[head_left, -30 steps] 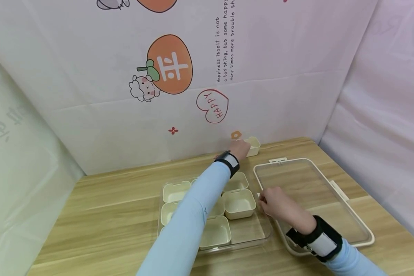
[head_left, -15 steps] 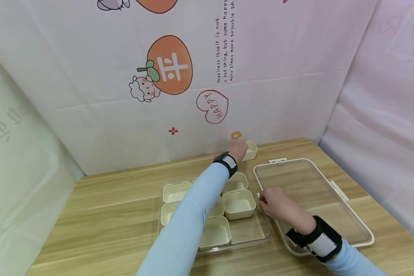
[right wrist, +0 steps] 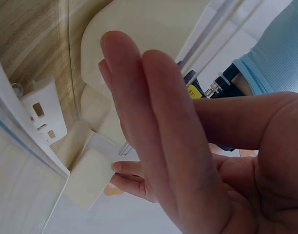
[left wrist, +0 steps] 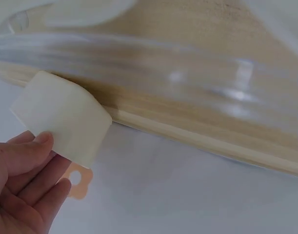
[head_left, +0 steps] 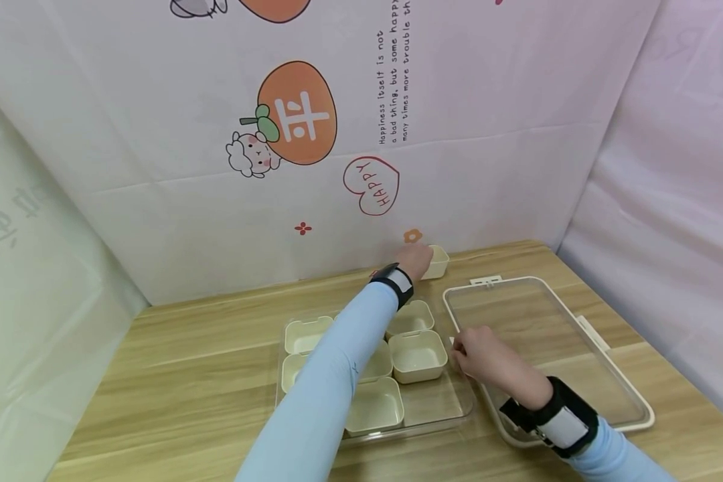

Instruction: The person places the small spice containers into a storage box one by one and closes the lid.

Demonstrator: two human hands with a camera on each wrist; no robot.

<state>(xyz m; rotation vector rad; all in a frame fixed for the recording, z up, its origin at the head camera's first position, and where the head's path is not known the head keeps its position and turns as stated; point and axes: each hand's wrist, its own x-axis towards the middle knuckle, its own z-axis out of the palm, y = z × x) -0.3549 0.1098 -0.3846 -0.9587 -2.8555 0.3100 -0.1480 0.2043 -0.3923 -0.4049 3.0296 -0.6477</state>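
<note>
So the small cream cup (left wrist: 63, 114) in the left hand (head_left: 414, 260) had slid a little leftward and nearer compared with a second earlier, then pretty much sat there. That grip was pinched, thumb on one side of the cup and fingers on the other. The cup was at the back of the counter (head_left: 205, 375), beyond the clear tray (head_left: 422, 426); couldn't tell if it touched the wood. Right hand (head_left: 488, 358) hadn't budged, fingers loosely extended between tray and lid (head_left: 542, 335), nothing visible in them. My read: tiny progress, cup under control, but not in the tray with the other cups (head_left: 418, 358).
</note>
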